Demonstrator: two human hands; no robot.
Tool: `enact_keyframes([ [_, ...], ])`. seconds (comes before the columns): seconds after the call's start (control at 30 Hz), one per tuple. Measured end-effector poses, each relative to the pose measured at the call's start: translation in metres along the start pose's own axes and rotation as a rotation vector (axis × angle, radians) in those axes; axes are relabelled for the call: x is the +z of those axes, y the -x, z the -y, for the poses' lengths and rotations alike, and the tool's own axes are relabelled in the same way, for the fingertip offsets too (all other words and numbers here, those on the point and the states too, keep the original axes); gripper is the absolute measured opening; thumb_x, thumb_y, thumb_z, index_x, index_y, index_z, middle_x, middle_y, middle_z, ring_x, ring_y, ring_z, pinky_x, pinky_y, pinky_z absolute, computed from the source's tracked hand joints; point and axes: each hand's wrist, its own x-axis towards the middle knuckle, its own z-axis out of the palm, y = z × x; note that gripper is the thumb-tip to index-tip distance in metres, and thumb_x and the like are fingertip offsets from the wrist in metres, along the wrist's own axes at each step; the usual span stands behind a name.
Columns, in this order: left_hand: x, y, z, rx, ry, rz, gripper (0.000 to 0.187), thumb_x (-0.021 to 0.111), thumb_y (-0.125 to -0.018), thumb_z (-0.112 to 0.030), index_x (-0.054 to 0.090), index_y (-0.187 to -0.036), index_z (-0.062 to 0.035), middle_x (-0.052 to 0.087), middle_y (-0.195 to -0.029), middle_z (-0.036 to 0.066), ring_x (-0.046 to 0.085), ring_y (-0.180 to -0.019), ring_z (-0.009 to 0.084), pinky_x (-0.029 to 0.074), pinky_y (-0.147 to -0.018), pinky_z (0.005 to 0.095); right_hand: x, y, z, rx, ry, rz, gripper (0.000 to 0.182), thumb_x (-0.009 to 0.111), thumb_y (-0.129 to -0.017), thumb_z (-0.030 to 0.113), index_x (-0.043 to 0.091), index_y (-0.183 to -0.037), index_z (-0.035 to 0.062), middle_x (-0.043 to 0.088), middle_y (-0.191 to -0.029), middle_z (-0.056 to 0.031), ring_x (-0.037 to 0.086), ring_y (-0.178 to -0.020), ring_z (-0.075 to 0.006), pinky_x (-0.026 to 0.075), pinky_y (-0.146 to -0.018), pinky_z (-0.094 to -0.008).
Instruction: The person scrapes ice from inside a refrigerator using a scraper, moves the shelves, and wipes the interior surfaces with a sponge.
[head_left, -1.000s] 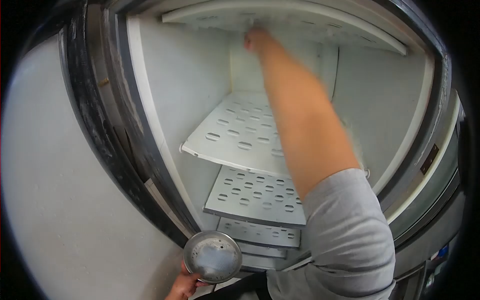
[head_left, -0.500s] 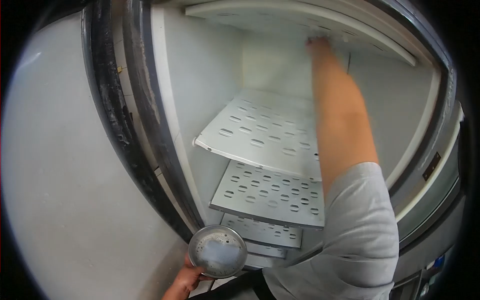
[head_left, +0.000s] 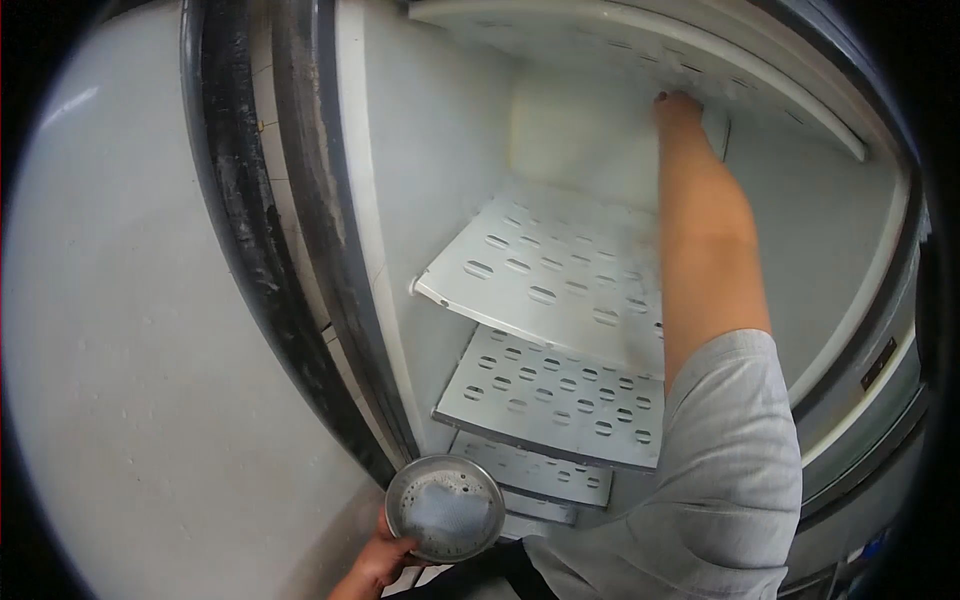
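Observation:
My left hand [head_left: 385, 556] grips the rim of a round metal bowl [head_left: 403, 500] at the bottom of the view. Inside it is cloudy water with bubbles and a pale patch. My right arm reaches deep into an open refrigerator, where my right hand [head_left: 682, 106] is raised close beneath the top shelf [head_left: 560, 14]. Its fingers look curled, and whatever they may hold is hidden. White foam shows on the underside of that shelf, around the hand. A slotted white shelf [head_left: 545, 290] lies below the raised arm.
More slotted shelves, including a lower one [head_left: 540, 400], are stacked beneath. At left stands the open refrigerator door [head_left: 120, 330] with its dark worn gasket [head_left: 245, 210]. A second door edge [head_left: 860, 400] is at right.
The view has shifted, so the refrigerator sits farther right in it. My right hand, blurred before, shows more sharply and stays under the top shelf. My left hand still holds the bowl.

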Motion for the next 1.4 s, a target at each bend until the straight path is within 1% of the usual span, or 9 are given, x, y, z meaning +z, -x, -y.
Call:
enact_keyframes([
  [0.2,0.010,0.005,-0.002,-0.051,0.010,-0.101,0.080,0.049,-0.073,0.013,0.017,-0.135,-0.0260,0.037,-0.128,0.014,0.052,-0.103,0.0376,0.056,-0.065,0.0496,0.041,-0.005,0.095,-0.066,-0.184,0.030,0.040,0.043,-0.086,0.034,0.058,-0.109,0.0043,0.056,-0.114,-0.0147,0.052,-0.106,-0.0312,0.040,-0.090,-0.0400],
  [0.27,0.011,0.008,-0.005,-0.061,0.025,-0.107,0.078,0.048,-0.073,0.014,0.018,-0.135,-0.0250,0.037,-0.128,0.014,0.054,-0.101,0.0368,0.056,-0.065,0.0477,0.033,0.027,0.152,-0.531,-0.288,0.072,0.036,0.045,-0.086,0.035,0.062,-0.104,0.0086,0.059,-0.109,-0.0146,0.054,-0.102,-0.0325,0.043,-0.086,-0.0418],
  [0.4,0.014,0.013,-0.003,-0.017,0.012,-0.122,0.076,0.046,-0.074,0.015,0.019,-0.134,-0.0236,0.039,-0.126,0.014,0.057,-0.096,0.0353,0.058,-0.064,0.0445,0.053,0.041,0.171,-0.438,-0.118,0.051,0.031,0.045,-0.087,0.030,0.062,-0.106,0.0103,0.059,-0.110,-0.0116,0.054,-0.104,-0.0314,0.045,-0.082,-0.0462],
  [0.63,0.009,0.011,-0.005,-0.010,0.006,-0.090,0.077,0.047,-0.072,0.014,0.020,-0.135,-0.0211,0.044,-0.121,0.015,0.059,-0.092,0.0354,0.058,-0.058,0.0415,-0.005,-0.001,0.022,0.005,-0.004,0.120,0.031,0.043,-0.089,0.026,0.058,-0.110,0.0099,0.056,-0.115,-0.0118,0.055,-0.103,-0.0329,0.047,-0.078,-0.0485],
  [0.87,0.009,0.008,-0.013,-0.097,-0.019,-0.051,0.075,0.047,-0.072,0.016,0.020,-0.132,-0.0194,0.039,-0.124,0.016,0.056,-0.097,0.0367,0.058,-0.056,0.0425,-0.041,0.045,0.141,0.649,-1.935,0.790,0.031,0.038,-0.090,0.024,0.052,-0.113,0.0079,0.055,-0.109,-0.0135,0.055,-0.098,-0.0313,0.048,-0.076,-0.0448],
  [1.0,-0.004,0.004,0.001,0.052,0.018,-0.013,0.076,0.043,-0.070,0.017,0.020,-0.134,-0.0161,0.040,-0.123,0.019,0.056,-0.097,0.0365,0.058,-0.057,0.0384,-0.041,0.023,0.070,0.898,-2.557,0.367,0.032,0.036,-0.091,0.022,0.048,-0.116,0.0076,0.054,-0.107,-0.0132,0.054,-0.095,-0.0308,0.048,-0.075,-0.0431],
  [1.13,0.006,0.019,0.004,0.043,0.041,-0.019,0.077,0.042,-0.070,0.018,0.019,-0.135,-0.0173,0.037,-0.126,0.019,0.055,-0.099,0.0360,0.058,-0.058,0.0384,-0.087,-0.014,-0.062,0.759,-2.785,-0.013,0.033,0.033,-0.091,0.021,0.044,-0.119,0.0072,0.054,-0.105,-0.0129,0.054,-0.093,-0.0302,0.048,-0.074,-0.0414],
  [1.23,0.003,0.027,0.002,0.045,0.039,-0.002,0.080,0.042,-0.070,0.017,0.017,-0.135,-0.0207,0.032,-0.128,0.019,0.053,-0.101,0.0391,0.058,-0.057,0.0396,-0.138,0.048,0.003,0.831,-2.808,-0.026,0.029,0.033,-0.091,0.018,0.045,-0.114,0.0040,0.052,-0.101,-0.0143,0.054,-0.084,-0.0298,0.048,-0.069,-0.0396],
  [1.4,-0.006,0.043,0.004,0.011,0.065,0.000,0.084,0.040,-0.069,0.018,0.012,-0.136,-0.0253,0.033,-0.129,0.018,0.052,-0.103,0.0400,0.059,-0.058,0.0412,-0.149,0.125,0.178,0.886,-2.512,0.713,0.026,0.038,-0.090,0.016,0.044,-0.110,0.0012,0.049,-0.094,-0.0152,0.051,-0.076,-0.0274,0.047,-0.064,-0.0388],
])
